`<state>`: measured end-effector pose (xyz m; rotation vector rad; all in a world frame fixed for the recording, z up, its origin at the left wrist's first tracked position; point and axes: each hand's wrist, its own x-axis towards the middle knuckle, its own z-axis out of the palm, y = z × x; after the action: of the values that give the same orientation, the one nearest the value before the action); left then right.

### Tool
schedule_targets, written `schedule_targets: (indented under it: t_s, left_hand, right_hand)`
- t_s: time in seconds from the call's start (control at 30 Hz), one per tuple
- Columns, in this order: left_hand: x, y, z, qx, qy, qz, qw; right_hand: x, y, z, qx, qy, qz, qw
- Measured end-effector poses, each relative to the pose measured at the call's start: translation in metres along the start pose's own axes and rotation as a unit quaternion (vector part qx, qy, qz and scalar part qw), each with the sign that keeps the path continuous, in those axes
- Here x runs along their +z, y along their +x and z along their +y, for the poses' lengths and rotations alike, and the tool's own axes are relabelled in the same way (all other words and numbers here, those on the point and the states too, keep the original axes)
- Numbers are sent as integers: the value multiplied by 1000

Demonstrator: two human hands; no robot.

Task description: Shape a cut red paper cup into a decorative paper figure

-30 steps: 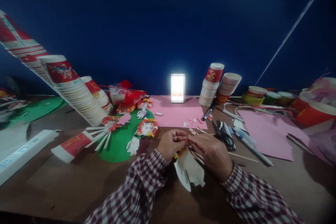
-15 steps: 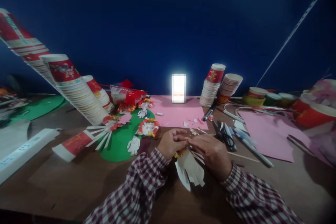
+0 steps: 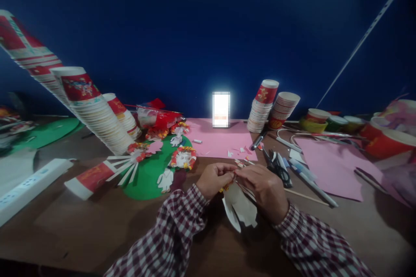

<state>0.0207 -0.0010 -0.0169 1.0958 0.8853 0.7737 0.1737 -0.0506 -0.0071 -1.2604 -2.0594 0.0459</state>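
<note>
Close together over the front middle of the table, my left hand [image 3: 214, 180] and my right hand [image 3: 264, 188] both grip a paper cup cut into strips [image 3: 245, 207]. Its pale strips hang down below my fingers, and a bit of yellow and red trim shows by my left fingertips. Fingers and thumbs of both hands are closed and meet at the top of the cup, so the spot they pinch is hidden. To the left, a wreath-like cut cup [image 3: 183, 158] and a white paper figure [image 3: 165, 180] lie on or by a green sheet [image 3: 139, 188].
Stacked paper cups [image 3: 97, 112] lean at the left, near a lying cup [image 3: 92, 178] and a white power strip [image 3: 32, 188]. A lit phone [image 3: 221, 110] stands on pink paper [image 3: 217, 138]. Scissors [image 3: 283, 175], pens [image 3: 313, 181] and another pink sheet [image 3: 331, 169] lie right.
The hanging strips of the cup have swung slightly to the right. Both hands stay together, with the left fingers shifted a little.
</note>
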Motion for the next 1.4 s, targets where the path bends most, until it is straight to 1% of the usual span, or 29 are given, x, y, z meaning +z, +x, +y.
schedule_targets:
  t_s: [0.2, 0.27, 0.43, 0.9, 1.1, 1.3, 1.4]
  left_hand:
    - [-8, 2, -4, 65, 84, -65, 992]
    - [-9, 1, -4, 73, 109, -61, 989]
    - [-10, 0, -2, 61, 142, -36, 987]
    - [-11, 2, -6, 44, 113, -29, 992]
    - [-7, 0, -4, 39, 92, -16, 995]
    - [-6, -1, 0, 47, 74, -12, 996]
    - [-7, 0, 0, 49, 61, -21, 997]
  right_hand:
    - [2, 1, 1, 14, -14, 31, 999]
    - [2, 1, 2, 10, -12, 33, 999]
    - [0, 0, 0, 12, -10, 27, 1000]
    - [4, -2, 0, 47, 8, 19, 999]
    - [6, -2, 2, 25, -33, 24, 999]
    - [4, -1, 1, 1, -20, 10, 1000]
    - [4, -1, 2, -7, -23, 2, 1000]
